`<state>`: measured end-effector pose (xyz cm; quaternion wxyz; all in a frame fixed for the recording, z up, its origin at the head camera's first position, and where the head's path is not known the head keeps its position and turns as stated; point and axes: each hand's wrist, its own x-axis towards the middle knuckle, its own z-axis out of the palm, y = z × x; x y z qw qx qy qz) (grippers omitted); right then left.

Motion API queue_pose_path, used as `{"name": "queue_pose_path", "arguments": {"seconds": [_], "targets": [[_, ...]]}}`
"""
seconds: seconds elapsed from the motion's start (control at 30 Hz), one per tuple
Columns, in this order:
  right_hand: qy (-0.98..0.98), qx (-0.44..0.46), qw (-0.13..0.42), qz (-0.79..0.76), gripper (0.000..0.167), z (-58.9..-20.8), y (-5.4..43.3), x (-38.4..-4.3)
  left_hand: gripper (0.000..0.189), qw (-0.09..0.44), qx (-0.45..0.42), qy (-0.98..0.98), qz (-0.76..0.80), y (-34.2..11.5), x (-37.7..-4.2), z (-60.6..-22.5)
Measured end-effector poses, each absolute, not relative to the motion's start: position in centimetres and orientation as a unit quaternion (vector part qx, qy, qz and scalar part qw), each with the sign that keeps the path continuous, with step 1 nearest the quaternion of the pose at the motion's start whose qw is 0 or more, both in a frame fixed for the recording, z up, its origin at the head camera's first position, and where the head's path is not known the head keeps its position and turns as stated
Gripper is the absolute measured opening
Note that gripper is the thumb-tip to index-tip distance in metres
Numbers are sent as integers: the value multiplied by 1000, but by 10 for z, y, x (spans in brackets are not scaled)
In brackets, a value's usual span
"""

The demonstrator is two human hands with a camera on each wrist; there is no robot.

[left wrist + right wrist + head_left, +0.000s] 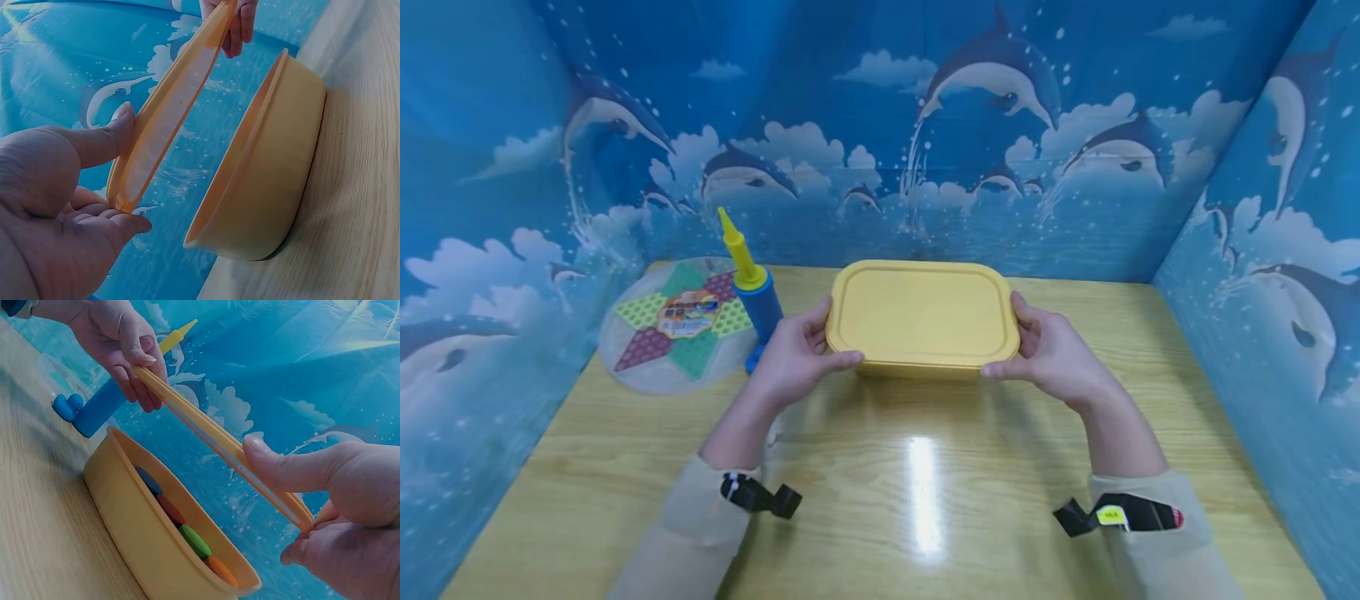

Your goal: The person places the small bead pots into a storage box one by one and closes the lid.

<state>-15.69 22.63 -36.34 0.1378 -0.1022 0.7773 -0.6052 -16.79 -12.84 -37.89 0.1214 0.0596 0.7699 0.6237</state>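
Both hands hold a yellow lid (923, 312) level above a yellow rectangular box (269, 169) that stands on the table. My left hand (793, 354) pinches the lid's left end, thumb on top and fingers beneath. At the opposite end, my right hand (1054, 354) grips it the same way. A gap between lid and box shows in both wrist views. Inside the box, the right wrist view reveals several rounded coloured pieces, among them a green piece (195, 541) and an orange piece (222, 572). From the head view the lid hides the box's inside.
Left of the box, close behind my left hand, stands a blue hand pump (762, 308) with a yellow nozzle. Beside it lies a round clear packet (651, 377) with patterned triangles. Dolphin-printed blue sheets (880, 125) wall the wooden table (865, 483) at the back and sides.
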Motion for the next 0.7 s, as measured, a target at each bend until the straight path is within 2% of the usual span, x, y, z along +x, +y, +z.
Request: {"name": "queue_pose_path", "arguments": {"seconds": [0.2, 0.4, 0.7], "targets": [[802, -88, 139, -575, 124, -360, 224, -168, 109, 122, 63, 773, 619, -127, -183, -380], [831, -64, 157, -531, 126, -371, 220, -185, 110, 148, 54, 794, 587, -122, -198, -390], [855, -24, 184, -485, 133, -388, 213, -198, 107, 151, 40, 863, 481, -117, -205, -403]]}}
